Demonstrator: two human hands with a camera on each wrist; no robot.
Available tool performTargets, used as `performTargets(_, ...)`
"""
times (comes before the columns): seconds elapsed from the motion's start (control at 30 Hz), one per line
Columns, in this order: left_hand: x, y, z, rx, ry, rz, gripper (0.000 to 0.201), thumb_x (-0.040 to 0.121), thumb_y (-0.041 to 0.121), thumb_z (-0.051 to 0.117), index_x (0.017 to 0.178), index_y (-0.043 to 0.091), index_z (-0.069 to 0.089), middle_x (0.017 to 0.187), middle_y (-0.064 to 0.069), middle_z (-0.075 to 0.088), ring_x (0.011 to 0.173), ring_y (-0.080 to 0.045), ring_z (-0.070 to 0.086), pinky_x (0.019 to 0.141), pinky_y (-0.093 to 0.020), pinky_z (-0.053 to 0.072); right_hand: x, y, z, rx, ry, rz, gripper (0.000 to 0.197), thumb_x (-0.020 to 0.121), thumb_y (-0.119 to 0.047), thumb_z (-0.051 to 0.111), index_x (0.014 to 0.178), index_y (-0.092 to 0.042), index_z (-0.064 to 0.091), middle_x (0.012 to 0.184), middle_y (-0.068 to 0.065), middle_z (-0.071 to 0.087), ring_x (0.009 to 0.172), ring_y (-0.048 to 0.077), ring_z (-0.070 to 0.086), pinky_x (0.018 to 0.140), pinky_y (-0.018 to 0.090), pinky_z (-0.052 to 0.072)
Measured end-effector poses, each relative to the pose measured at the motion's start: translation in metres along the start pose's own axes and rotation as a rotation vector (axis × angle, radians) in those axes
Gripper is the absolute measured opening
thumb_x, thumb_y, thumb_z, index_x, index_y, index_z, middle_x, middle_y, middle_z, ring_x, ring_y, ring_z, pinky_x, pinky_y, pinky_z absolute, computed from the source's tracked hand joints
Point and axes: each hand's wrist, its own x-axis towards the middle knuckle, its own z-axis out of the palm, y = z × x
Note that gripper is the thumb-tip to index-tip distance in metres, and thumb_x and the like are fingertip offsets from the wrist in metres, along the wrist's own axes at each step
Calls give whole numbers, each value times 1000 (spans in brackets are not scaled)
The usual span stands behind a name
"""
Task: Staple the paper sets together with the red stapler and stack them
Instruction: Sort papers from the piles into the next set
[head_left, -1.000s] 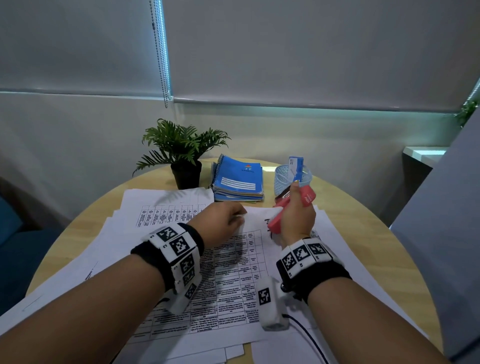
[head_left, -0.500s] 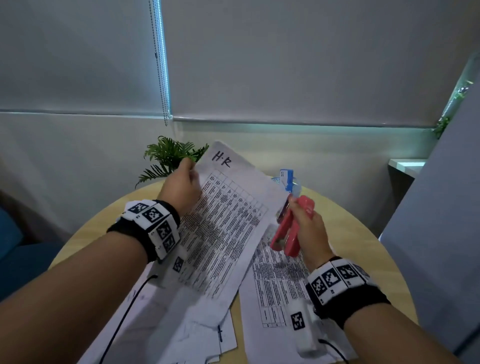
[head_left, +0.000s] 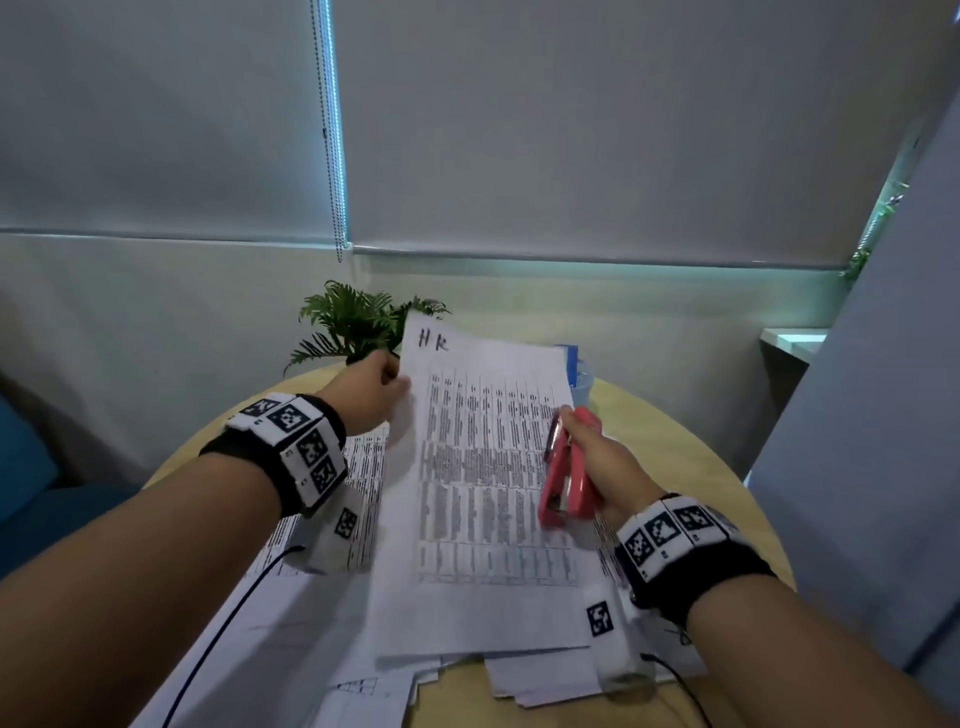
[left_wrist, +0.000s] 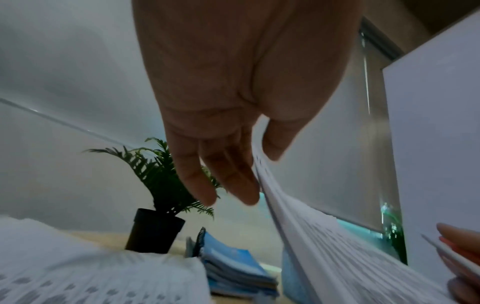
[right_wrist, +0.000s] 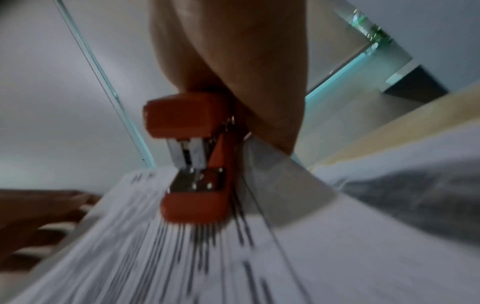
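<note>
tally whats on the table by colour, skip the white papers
red: 1, the stapler, held in the right hand
blue: 2, the notebook stack and a mesh cup, mostly hidden behind the lifted paper set
green: 1, the potted plant
total: 4

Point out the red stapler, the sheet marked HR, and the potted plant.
Stapler (head_left: 569, 475), head view, on its red body beside the right hand.
Sheet marked HR (head_left: 488, 467), head view, middle of the printed page.
Potted plant (left_wrist: 155, 231), left wrist view, on its black pot.
</note>
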Motion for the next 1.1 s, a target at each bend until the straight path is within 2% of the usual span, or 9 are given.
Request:
performTargets(0.07, -5, -12, 4, 139, -114, 9, 24, 97, 26, 46, 116, 12, 50, 108, -6, 63, 81, -17, 61, 60, -22, 46, 6, 2, -18, -122, 48, 66, 50, 82, -53, 65, 98, -6, 62, 77, 13, 70, 67, 27, 64, 84, 41, 53)
performTargets(0.13, -12, -24, 8, 345, -191, 28, 27, 96, 27, 47, 119, 14, 54, 115, -4, 61, 87, -15, 57, 72, -21, 44, 9, 4, -34, -250, 97, 94, 57, 79, -56, 67, 103, -4, 62, 87, 18, 72, 73, 30, 67, 88, 44, 54)
performTargets(0.3, -22, -61, 15, 672, -391, -62, 38, 95, 34, 48, 130, 21, 49, 133, -1, 52, 119, -18, 50, 98, -26, 39, 15, 13, -61, -522, 202, 154, 57, 81, -62, 60, 85, -5, 65, 90, 20, 71, 86, 34, 67, 94, 45, 50)
performTargets(0.43, -28, -74, 18, 741, -529, -110, 52, 94, 39, 47, 143, 27, 35, 146, -2, 39, 131, -20, 41, 108, -32, 34, 14, 13, -63, -712, 203, 235, 66, 86, -65, 49, 102, -3, 61, 94, 15, 66, 94, 31, 62, 89, 33, 46)
performTargets(0.57, -30, -73, 19, 740, -569, -78, 45, 94, 37, 48, 138, 31, 45, 140, 0, 47, 126, -19, 46, 105, -30, 37, 19, 8, -45, -1145, 316, 158, 86, 83, -77, 28, 127, -9, 55, 132, 17, 50, 123, 32, 44, 105, 39, 34)
performTargets(0.67, -28, -74, 19, 732, -573, -63, 40, 93, 39, 50, 132, 31, 51, 133, 1, 53, 119, -18, 50, 102, -29, 40, 23, 2, -14, -1039, 221, 17, 81, 74, -81, 36, 109, -13, 63, 112, 13, 63, 102, 28, 61, 96, 42, 46)
performTargets(0.77, -27, -73, 19, 715, -573, -69, 37, 91, 41, 52, 127, 31, 54, 130, 2, 54, 117, -17, 52, 100, -30, 42, 24, 1, 27, -990, -9, -49, 62, 89, -68, 37, 92, -13, 67, 92, 6, 70, 84, 21, 65, 90, 34, 48)
performTargets(0.97, -28, -67, 18, 671, -596, -70, 41, 95, 35, 48, 135, 25, 47, 131, -4, 54, 107, -21, 54, 89, -26, 41, 44, 11, 94, -1040, -178, -63, 63, 92, -63, 37, 83, -9, 68, 85, 6, 71, 78, 21, 66, 82, 31, 50)
performTargets(1.1, -16, -73, 16, 652, -602, -73, 39, 94, 37, 51, 129, 21, 56, 129, -1, 56, 117, -19, 51, 96, -26, 39, 64, 20, 110, -1026, -178, 28, 56, 80, -66, 49, 72, -13, 65, 84, 6, 73, 76, 23, 69, 84, 37, 55)
